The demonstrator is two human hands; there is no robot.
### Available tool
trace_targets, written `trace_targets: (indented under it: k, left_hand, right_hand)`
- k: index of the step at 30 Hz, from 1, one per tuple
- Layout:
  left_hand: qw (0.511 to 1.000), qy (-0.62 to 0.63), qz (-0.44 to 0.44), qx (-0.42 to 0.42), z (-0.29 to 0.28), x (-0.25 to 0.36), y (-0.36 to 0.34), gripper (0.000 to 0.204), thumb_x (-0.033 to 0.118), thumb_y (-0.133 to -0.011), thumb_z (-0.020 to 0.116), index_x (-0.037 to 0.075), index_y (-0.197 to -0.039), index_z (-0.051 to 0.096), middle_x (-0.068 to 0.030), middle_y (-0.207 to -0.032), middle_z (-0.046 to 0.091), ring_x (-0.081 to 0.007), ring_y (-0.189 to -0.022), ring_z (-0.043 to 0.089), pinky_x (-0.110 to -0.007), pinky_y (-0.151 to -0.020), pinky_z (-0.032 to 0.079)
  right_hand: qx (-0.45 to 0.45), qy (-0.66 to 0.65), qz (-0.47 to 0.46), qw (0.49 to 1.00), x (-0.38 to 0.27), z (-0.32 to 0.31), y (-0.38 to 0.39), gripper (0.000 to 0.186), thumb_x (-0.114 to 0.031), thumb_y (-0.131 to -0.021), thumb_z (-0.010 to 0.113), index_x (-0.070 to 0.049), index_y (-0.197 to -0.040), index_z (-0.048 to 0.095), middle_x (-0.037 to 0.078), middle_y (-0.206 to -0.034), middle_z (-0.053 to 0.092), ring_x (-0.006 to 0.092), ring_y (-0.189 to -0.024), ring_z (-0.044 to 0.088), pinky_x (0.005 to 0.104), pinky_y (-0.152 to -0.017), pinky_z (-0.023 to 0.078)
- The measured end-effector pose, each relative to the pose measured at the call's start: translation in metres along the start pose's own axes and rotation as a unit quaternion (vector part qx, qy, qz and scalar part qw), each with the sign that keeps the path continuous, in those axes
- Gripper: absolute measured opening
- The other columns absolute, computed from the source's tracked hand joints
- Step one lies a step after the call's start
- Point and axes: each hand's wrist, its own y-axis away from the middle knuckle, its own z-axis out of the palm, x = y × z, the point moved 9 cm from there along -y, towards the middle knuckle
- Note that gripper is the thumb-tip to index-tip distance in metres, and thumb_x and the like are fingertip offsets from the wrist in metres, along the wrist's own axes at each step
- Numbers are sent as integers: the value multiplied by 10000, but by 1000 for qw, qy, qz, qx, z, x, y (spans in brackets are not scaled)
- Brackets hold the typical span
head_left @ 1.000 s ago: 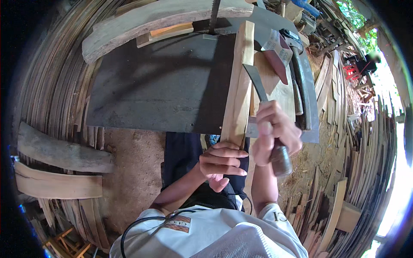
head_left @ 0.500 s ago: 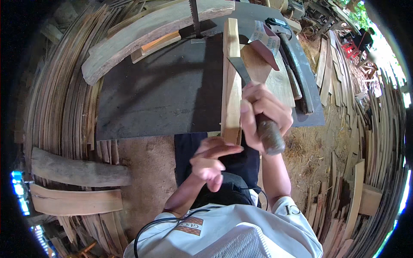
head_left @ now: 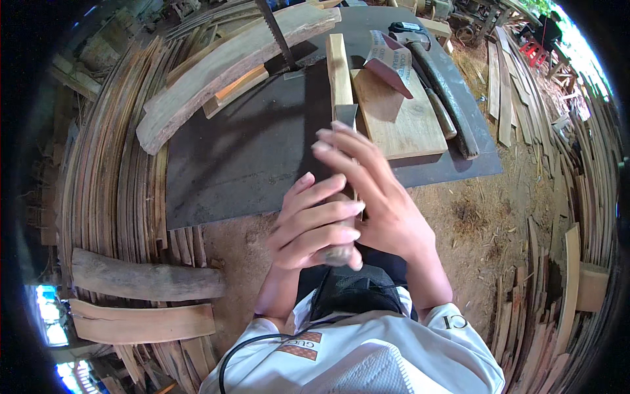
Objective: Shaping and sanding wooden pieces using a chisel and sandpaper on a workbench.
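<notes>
- The left hand is holding the chisel, and its grip is curling around it.
- The right hand is reaching over the chisel with its fingers stretching out; I cannot tell if its grip is pinching it.
- The chisel is pointing to the far side, with its flat end showing in front of the bar.
- The bar is lying on the table, its near part hiding behind the hands.
- A board is lying just right of the bar, with sandpaper sitting at its far end.
- A hammer is lying right of the board.
- A saw is standing far left.
</notes>
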Motion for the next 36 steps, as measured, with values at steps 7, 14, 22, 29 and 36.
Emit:
trace_targets:
  k: [7,14,22,29,36]
  left_hand:
    - [964,263,38,-18,12,-11,-30,393,433,-788,803,66,-753,669,-44,-742,595,-203,-609,594,-351,-563,521]
    - [973,206,35,-96,35,-3,-33,243,112,-704,682,57,-555,498,-27,-568,502,-185,-508,524,-329,-553,486]
    - [992,121,-26,8,31,-17,-26,253,52,-734,608,44,-561,424,-58,-601,545,-216,-557,556,-378,-598,492]
    - [985,147,-85,-5,19,-13,-34,379,-40,-747,641,75,-529,352,-81,-587,559,-221,-542,542,-362,-608,498]
    - [982,151,-115,-16,10,-53,-39,320,43,-774,663,57,-571,416,-91,-654,580,-217,-626,558,-405,-663,493]
  right_hand:
    - [138,99,-63,983,11,-23,70,523,20,-676,695,-53,-1192,644,177,-1246,596,387,-1202,563,466,-988,490]
    - [60,94,-139,984,8,15,87,296,-90,-764,716,-25,-1052,688,146,-1208,649,302,-1151,631,436,-1032,499]
    - [45,78,-163,982,24,29,90,329,-43,-764,708,-3,-1090,685,144,-1205,664,285,-1166,629,422,-1050,485]
    - [70,57,-110,990,27,22,82,389,19,-752,686,1,-1141,676,122,-1219,671,283,-1181,627,417,-1029,495]
    - [91,40,-106,989,26,23,83,438,75,-704,661,-14,-1132,687,117,-1210,678,293,-1183,626,445,-1026,493]
